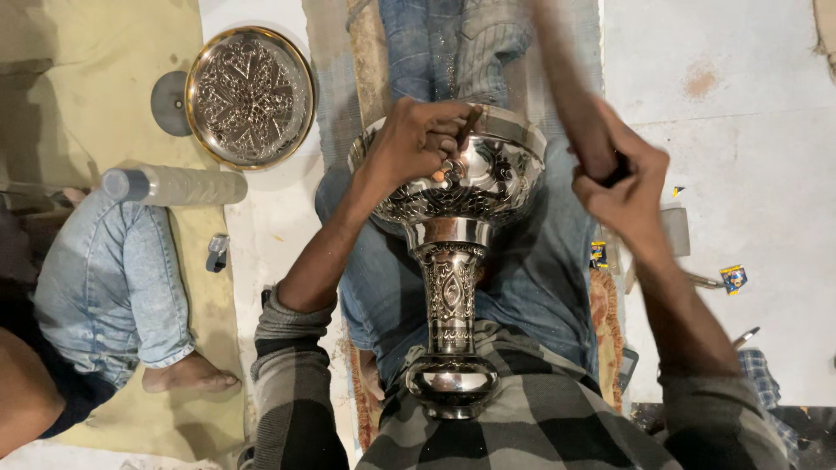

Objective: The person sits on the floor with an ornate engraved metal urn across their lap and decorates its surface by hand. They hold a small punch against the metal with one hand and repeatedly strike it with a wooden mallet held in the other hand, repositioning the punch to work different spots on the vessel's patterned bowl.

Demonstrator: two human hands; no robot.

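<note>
- Silver goblet-shaped vessel (453, 261) lies along the person's lap: rounded foot against the checked shirt (522, 426), embossed stem (450, 296) over the jeans, wide bowl (488, 174) farthest from the body.
- Judged: rigid sheet metal, polished, so likely slippery on the smooth bands; embossed relief on the stem gives better purchase. Thin rim probably dents under a hard knock. Weight looks moderate, top-heavy toward the bowl.
- Best hold, by judgement: around the stem, or a hand cupped over the bowl rim as now.
- Left hand (418, 139) curled shut over the bowl's rim, pinching a small dark punch-like tool (470, 117) against the metal.
- Right hand (623, 178) clenched around the dark handle of a long tool (566, 87), raised beside the bowl; the tool is motion-blurred, so its head cannot be made out.
- Room: lap is narrow; bowl overhangs the knees. To the right, pale floor (740, 174) with small scraps (733, 278) lying well apart.
- To the left, another person's jeans-clad leg (113, 270) and bare foot (187, 376) sit near, limiting swing that way.
- Farther left: grey cylinder (174, 185), then an engraved round tray (251, 96) lying flat on the floor.
</note>
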